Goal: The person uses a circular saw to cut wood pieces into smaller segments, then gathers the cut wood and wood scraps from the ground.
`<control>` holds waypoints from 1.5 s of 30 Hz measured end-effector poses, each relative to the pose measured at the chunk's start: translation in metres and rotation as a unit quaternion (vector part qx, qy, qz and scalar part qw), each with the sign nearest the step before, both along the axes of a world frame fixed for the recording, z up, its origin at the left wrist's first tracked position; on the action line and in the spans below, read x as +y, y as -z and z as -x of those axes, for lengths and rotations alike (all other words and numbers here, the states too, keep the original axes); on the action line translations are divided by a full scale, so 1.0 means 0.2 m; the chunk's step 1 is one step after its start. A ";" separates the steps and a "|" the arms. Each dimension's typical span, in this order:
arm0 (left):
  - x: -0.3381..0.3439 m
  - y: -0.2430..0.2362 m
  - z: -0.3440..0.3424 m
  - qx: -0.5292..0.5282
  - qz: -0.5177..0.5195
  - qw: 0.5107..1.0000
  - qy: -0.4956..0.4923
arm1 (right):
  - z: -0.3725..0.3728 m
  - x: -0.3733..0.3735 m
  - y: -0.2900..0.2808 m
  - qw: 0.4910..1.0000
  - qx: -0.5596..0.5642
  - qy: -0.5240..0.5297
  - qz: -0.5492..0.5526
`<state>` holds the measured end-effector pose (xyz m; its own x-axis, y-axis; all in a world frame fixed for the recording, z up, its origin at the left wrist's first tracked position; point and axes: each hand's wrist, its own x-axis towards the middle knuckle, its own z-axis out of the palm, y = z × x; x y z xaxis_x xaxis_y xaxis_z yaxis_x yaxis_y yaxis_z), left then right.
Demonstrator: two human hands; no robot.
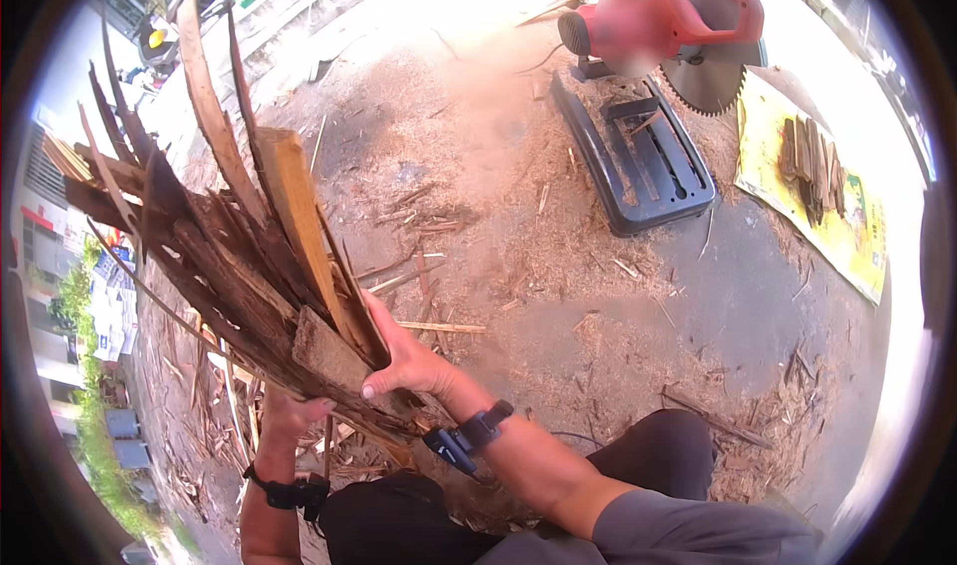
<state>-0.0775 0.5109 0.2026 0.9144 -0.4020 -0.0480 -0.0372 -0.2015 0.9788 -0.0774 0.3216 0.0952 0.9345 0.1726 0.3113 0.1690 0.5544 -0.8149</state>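
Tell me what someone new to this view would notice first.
The eye would probably land first on the fanned-out bundle of rough wood strips at left, held by the left hand and right hand. Next comes the red power saw at upper right, its toothed blade showing, with a dark base below. Farther right, short wood pieces lie on a yellow sheet.

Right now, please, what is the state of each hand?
Left hand: against the lower edge of the wood, most fingers hidden; open or closed cannot be told.
Right hand: closed, holding the wood.
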 end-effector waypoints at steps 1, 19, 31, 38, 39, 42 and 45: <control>-0.03 -0.01 -0.03 -0.022 -0.029 0.999 0.037 | 0.01 -0.03 0.01 1.000 0.006 0.023 -0.015; -0.75 -0.71 -0.08 -0.099 -0.264 0.949 0.143 | 0.07 -0.37 -0.35 0.955 -0.009 0.101 -0.279; -1.80 -0.95 -0.07 -0.321 -0.365 0.769 0.414 | 0.24 -0.76 -0.17 0.877 0.040 0.224 -0.424; -2.40 -0.56 -0.05 -0.219 -0.371 0.717 0.547 | 0.23 -0.99 -0.05 0.690 0.025 0.422 -0.588; -2.40 -0.50 -0.12 -0.187 -0.369 0.719 0.559 | 0.22 -0.98 -0.07 0.677 0.027 0.427 -0.598; -2.49 -0.19 -0.26 -0.067 -0.327 0.727 0.601 | 0.21 -1.03 0.08 0.663 0.073 0.458 -0.587; -2.59 -0.03 -0.28 -0.031 -0.342 0.713 0.611 | 0.17 -1.06 0.41 0.649 0.093 0.505 -0.561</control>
